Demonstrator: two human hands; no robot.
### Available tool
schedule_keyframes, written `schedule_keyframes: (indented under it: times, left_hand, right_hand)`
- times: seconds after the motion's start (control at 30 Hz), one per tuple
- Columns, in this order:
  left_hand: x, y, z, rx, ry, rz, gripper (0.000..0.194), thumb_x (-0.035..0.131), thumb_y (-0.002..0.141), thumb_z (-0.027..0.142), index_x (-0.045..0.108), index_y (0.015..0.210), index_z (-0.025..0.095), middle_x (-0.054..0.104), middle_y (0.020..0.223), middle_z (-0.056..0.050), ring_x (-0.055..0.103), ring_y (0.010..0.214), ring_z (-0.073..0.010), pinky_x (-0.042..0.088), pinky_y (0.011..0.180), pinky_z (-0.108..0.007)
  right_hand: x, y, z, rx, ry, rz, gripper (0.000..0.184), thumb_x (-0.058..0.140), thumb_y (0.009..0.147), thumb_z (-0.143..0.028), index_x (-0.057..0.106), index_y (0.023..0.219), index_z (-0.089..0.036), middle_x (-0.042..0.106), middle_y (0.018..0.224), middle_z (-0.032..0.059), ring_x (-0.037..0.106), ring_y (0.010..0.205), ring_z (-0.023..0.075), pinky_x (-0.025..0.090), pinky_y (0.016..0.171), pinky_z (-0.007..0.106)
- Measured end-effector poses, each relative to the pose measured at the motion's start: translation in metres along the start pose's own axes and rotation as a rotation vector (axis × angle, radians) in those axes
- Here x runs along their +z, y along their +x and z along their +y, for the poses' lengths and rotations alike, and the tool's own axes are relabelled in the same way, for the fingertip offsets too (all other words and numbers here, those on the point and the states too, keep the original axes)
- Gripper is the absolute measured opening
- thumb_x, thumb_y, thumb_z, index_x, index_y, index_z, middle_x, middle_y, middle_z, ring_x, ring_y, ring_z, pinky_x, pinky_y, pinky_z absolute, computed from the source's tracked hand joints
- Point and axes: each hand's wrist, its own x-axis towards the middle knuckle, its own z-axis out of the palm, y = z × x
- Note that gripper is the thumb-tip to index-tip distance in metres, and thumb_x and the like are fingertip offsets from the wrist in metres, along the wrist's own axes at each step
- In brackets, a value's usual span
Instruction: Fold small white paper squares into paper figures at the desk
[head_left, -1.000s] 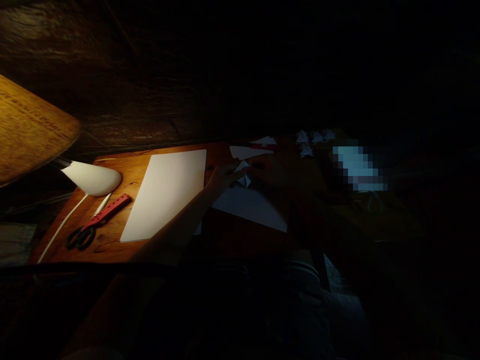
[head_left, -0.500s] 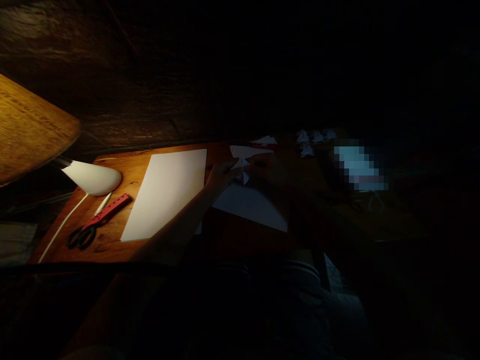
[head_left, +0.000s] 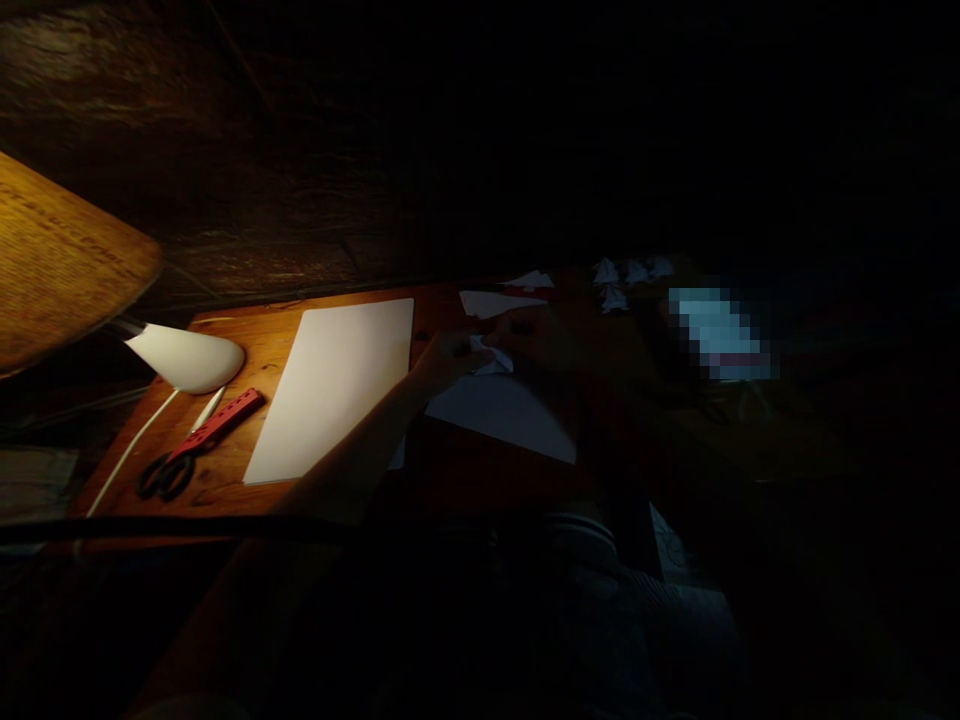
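A small piece of folded white paper (head_left: pixel 495 362) is pinched between my two hands near the middle of the wooden table. My left hand (head_left: pixel 444 360) grips its left side, fingers closed. My right hand (head_left: pixel 529 335), dim in shadow, closes on its upper right side; its fingers are hard to make out. Beneath them lies a shaded white sheet (head_left: pixel 510 415). Just beyond are cut paper pieces (head_left: pixel 484 303) with a thin red object (head_left: pixel 529 293) on them. Several small folded paper shapes (head_left: pixel 611 297) stand at the back right.
A white paper stack (head_left: pixel 337 390) lies left of my hands. Scissors with black handles (head_left: pixel 176 475), a red perforated strip (head_left: pixel 225 415), a white pen-like stick (head_left: pixel 208 408) and a lamp base (head_left: pixel 191 358) with its cord are farther left. A pixelated bright screen (head_left: pixel 720 330) glows at right.
The folded paper has turned from upright and pointed to lying more sideways between my fingers. Both hands have shifted slightly lower, towards me.
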Motion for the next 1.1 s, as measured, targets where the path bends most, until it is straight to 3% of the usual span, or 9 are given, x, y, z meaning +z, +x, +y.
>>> schedule_keyframes:
  times: [0.13,0.27,0.5,0.63,0.77,0.93,1.1]
  left_hand:
    - [-0.001,0.0,0.001,0.09,0.049,0.014,0.032,0.085,0.074,0.033,0.062,0.059,0.017,0.052,0.059,0.004,0.042,0.053,-0.0075,0.029,0.051,-0.024]
    - [-0.003,-0.001,0.001,0.117,0.005,0.006,0.032,0.087,0.075,0.038,0.067,0.063,0.016,0.052,0.06,0.004,0.042,0.055,-0.0084,0.028,0.053,-0.025]
    - [0.004,-0.001,-0.005,0.05,-0.145,0.107,0.022,0.089,0.069,0.033,0.075,0.072,0.017,0.067,0.066,0.001,0.057,0.061,-0.012,0.04,0.058,-0.024]
    - [0.005,0.002,-0.003,0.001,-0.288,0.262,0.02,0.086,0.067,0.029,0.079,0.081,0.017,0.075,0.075,-0.002,0.068,0.072,-0.0165,0.049,0.067,-0.027]
    - [0.001,0.004,0.001,-0.028,-0.424,0.328,0.016,0.083,0.065,0.025,0.077,0.078,0.017,0.077,0.076,-0.003,0.07,0.074,-0.0179,0.052,0.07,-0.028]
    - [-0.001,0.005,0.003,-0.022,-0.425,0.311,0.013,0.084,0.066,0.023,0.073,0.072,0.017,0.073,0.07,-0.001,0.069,0.071,-0.0161,0.053,0.069,-0.028]
    - [0.0,0.007,0.001,-0.037,-0.378,0.31,0.017,0.083,0.069,0.027,0.07,0.072,0.017,0.073,0.073,-0.002,0.072,0.075,-0.0173,0.054,0.071,-0.028]
  right_hand:
    - [0.0,0.0,-0.001,-0.007,-0.056,-0.011,0.047,0.079,0.078,-0.058,0.057,0.062,-0.019,0.052,0.063,-0.0018,0.045,0.063,0.0113,0.034,0.058,0.027]
    - [0.005,-0.002,-0.005,-0.034,-0.097,0.055,0.043,0.076,0.082,-0.055,0.06,0.065,-0.019,0.055,0.064,-0.0013,0.046,0.063,0.0114,0.034,0.059,0.026]
    - [0.007,-0.003,-0.003,-0.046,-0.099,0.053,0.037,0.072,0.088,-0.05,0.063,0.07,-0.019,0.062,0.069,0.0007,0.051,0.066,0.0131,0.039,0.06,0.027]
    - [0.001,0.0,-0.001,-0.116,-0.147,0.113,0.029,0.07,0.09,-0.048,0.071,0.093,-0.019,0.067,0.08,0.002,0.058,0.072,0.0148,0.044,0.066,0.028]
    - [-0.003,0.0,-0.003,-0.184,-0.152,0.159,0.039,0.078,0.082,-0.043,0.069,0.113,-0.02,0.067,0.086,0.0004,0.06,0.073,0.0146,0.046,0.067,0.028]
    - [-0.002,-0.002,-0.002,-0.21,-0.237,0.062,0.043,0.087,0.075,-0.04,0.072,0.111,-0.022,0.069,0.095,0.0023,0.06,0.077,0.0159,0.047,0.069,0.028]
    - [-0.001,0.0,0.001,-0.226,-0.282,0.087,0.021,0.079,0.082,-0.029,0.073,0.1,-0.02,0.072,0.096,0.0042,0.062,0.079,0.0163,0.048,0.073,0.029]
